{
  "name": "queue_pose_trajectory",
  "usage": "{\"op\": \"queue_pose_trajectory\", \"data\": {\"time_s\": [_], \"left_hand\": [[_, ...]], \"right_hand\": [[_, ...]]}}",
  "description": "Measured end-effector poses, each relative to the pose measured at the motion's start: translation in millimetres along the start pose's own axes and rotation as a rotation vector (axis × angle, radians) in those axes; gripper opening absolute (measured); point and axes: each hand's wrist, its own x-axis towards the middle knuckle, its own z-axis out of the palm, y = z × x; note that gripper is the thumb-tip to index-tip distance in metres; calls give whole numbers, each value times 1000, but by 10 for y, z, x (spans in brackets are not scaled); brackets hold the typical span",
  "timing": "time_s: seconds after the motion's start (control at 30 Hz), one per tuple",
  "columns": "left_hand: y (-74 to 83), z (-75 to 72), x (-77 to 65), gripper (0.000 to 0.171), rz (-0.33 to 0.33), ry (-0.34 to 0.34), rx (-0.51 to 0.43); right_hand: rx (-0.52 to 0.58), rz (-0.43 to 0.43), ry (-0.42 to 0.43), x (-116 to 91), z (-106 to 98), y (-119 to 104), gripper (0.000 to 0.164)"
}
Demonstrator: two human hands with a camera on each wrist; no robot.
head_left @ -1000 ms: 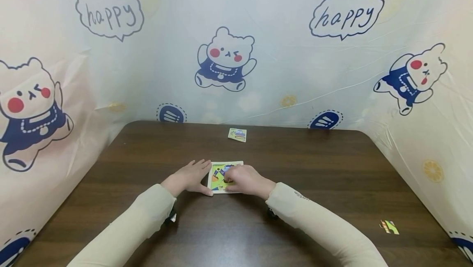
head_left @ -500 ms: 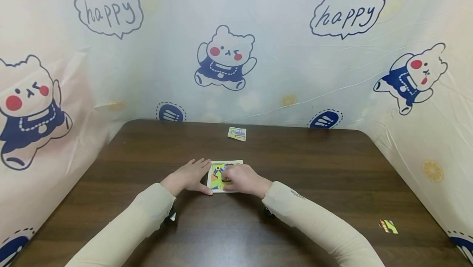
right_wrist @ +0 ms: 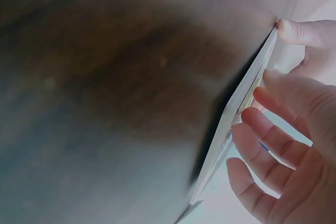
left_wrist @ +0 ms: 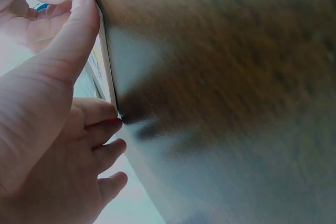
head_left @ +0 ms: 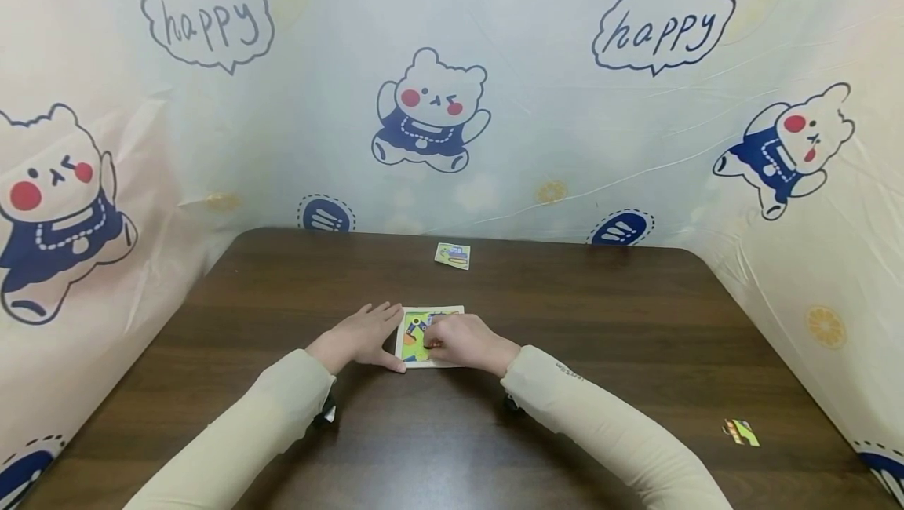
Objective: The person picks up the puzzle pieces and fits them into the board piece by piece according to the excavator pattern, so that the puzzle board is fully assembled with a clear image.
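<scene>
A small jigsaw puzzle (head_left: 413, 341) with a white frame and a bright green picture with a blue digger-like arm lies flat on the brown table. Spread along its left edge, my left hand (head_left: 363, 337) has its thumb at the near left corner and its fingertips at the far left one. My right hand (head_left: 469, 341) covers the puzzle's right half, its bent fingertips (right_wrist: 249, 114) and thumb down at the picture surface. Whether a puzzle piece is between them I cannot tell. Off to the right lies a loose puzzle piece (head_left: 741, 431), green with red and white.
A picture card (head_left: 453, 256) showing a blue vehicle lies near the table's far edge. The dark wood table (head_left: 600, 314) is bordered by a pale cloth backdrop (head_left: 537, 125) with bear drawings at the back and both sides.
My right hand has shifted slightly left over the puzzle during the last second. The left hand stays at the puzzle's edge.
</scene>
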Motion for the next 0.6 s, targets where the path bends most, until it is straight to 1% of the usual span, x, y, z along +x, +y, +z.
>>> {"op": "queue_pose_trajectory", "data": {"time_s": [0.1,0.6], "left_hand": [[1,2,-5,98,-1,1,5],[-8,8,17,98,3,6,2]], "right_hand": [[15,9,-5,-3,-14,-7,3],[18,46,-12,12,-5,-16,5]]}}
